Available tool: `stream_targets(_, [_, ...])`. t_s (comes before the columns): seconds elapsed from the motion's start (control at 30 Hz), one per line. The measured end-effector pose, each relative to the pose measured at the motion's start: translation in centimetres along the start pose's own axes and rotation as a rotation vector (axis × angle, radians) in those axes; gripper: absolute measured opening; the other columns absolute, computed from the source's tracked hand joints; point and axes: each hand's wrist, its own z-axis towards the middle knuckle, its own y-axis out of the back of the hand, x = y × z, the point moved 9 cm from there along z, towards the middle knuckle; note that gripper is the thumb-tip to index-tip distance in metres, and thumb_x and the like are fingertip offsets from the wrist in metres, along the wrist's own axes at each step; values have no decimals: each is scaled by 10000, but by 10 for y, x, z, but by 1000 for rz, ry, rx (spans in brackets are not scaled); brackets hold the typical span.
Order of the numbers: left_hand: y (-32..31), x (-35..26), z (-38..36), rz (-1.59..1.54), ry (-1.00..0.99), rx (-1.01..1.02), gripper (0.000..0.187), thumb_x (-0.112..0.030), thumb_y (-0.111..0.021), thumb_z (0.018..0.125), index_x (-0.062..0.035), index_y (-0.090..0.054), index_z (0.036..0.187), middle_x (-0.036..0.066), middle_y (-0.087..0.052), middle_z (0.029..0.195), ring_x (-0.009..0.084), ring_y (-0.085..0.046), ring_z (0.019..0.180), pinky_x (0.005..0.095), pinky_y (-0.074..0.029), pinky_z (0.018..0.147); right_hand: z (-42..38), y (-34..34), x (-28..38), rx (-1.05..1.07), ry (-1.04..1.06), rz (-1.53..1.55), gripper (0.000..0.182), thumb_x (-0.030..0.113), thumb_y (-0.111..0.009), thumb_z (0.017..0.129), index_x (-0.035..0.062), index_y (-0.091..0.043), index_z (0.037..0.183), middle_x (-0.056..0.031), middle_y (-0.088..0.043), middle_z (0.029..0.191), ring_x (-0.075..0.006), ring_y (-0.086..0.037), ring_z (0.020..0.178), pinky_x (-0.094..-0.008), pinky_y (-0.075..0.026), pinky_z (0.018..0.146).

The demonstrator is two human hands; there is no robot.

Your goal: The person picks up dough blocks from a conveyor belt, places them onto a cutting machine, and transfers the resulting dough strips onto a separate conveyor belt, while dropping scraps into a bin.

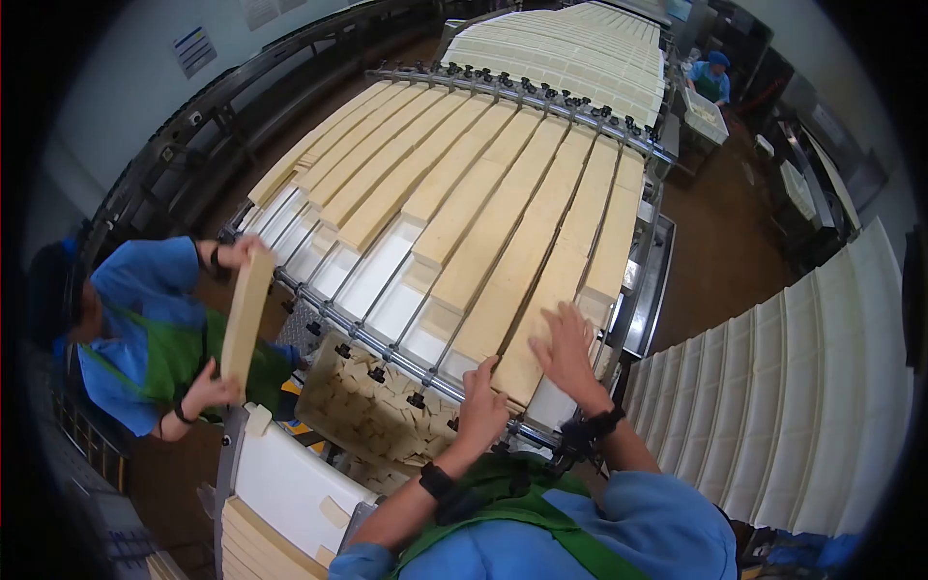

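Observation:
Long pale-yellow blocks [530,246] lie side by side in lanes on a white slotted table. My right hand [568,356] rests with fingers spread on top of a block [556,290] near the right side. Lower and to the left, my left hand [481,411] has its fingertips at the near end of another block [480,338], against the gap between two lanes. Its fingers are extended and slightly bent, not wrapped round anything. The undersides of both hands are hidden.
A metal rail [358,333] with black knobs runs along the table's near edge. Below it stands a bin of pale scraps [372,411]. On the left a co-worker [145,338] holds a block [247,314] in both hands. White ribbed sheeting [773,396] stands at right.

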Motion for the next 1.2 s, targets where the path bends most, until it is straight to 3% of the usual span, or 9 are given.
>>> stream_targets(0.2, [-3,2,3,-28,-70,0,754,61,-608,793,-118,-421,1502,234,-457,1285,466,-544,1186,467,-499,991,-51,-31,54,357,136,-11,691,431,-606,995,115,-408,1577,-255,-257,1657,-438,-158,1573,-693,-78,1216])
stream_targets(0.33, [12,13,-9,-79,44,46,789,103,-519,757,-129,-425,1506,248,-484,1276,458,-548,1204,460,-490,1012,-53,-40,60,316,221,-269,730,466,-610,981,150,-389,1601,-219,-234,1688,-402,-176,1579,-707,-65,1215])
stream_targets(0.5, [107,35,-51,-135,30,-189,790,118,-489,773,-96,-406,1529,227,-476,1375,404,-509,1290,411,-425,1112,-54,-49,55,334,249,-380,754,435,-644,968,138,-370,1605,-221,-226,1694,-402,-173,1582,-709,-47,1215])
stream_targets(0.67, [216,111,-154,75,151,-710,705,7,-632,898,-66,-367,1548,239,-416,1489,437,-436,1392,440,-377,1177,-42,-56,57,423,259,-294,756,325,-660,970,82,-332,1606,-297,-191,1680,-439,-138,1584,-731,2,1195])
stream_targets(0.73, [239,150,-214,111,253,-827,562,-43,-656,929,-46,-482,1463,240,-473,1441,436,-467,1348,464,-391,1153,-27,-58,109,432,311,-465,816,367,-628,971,98,-256,1646,-264,-170,1697,-434,-112,1589,-723,0,1202])
stream_targets(0.87, [272,173,-366,438,508,-1365,472,-98,-660,940,-55,-562,1399,247,-511,1373,427,-477,1311,515,-385,1118,-42,-123,268,517,706,-124,701,260,-618,949,67,-389,1583,-256,-277,1651,-427,-218,1546,-616,-75,1247])
stream_targets(0.93, [269,199,-435,535,923,-1501,611,-170,-726,892,-57,-512,1453,282,-436,1410,441,-442,1292,536,-350,1099,-75,-166,363,660,918,100,660,207,-635,935,43,-434,1542,-252,-369,1585,-427,-305,1487,-570,-157,1238])
stream_targets(1.03, [257,220,-504,420,1220,-1667,713,-186,-769,857,-13,-456,1474,290,-417,1372,451,-447,1268,533,-368,1094,-146,-240,496,903,1158,321,596,207,-668,939,10,-499,1476,-239,-505,1448,-423,-422,1380,-518,-288,1186])
stream_targets(1.2, [267,245,-532,269,1107,-1683,765,-183,-806,823,42,-430,1451,285,-405,1293,480,-487,1195,517,-431,1046,-250,-347,650,949,1419,468,509,277,-689,954,-10,-593,1363,-205,-570,1308,-383,-507,1243,-501,-402,1072])
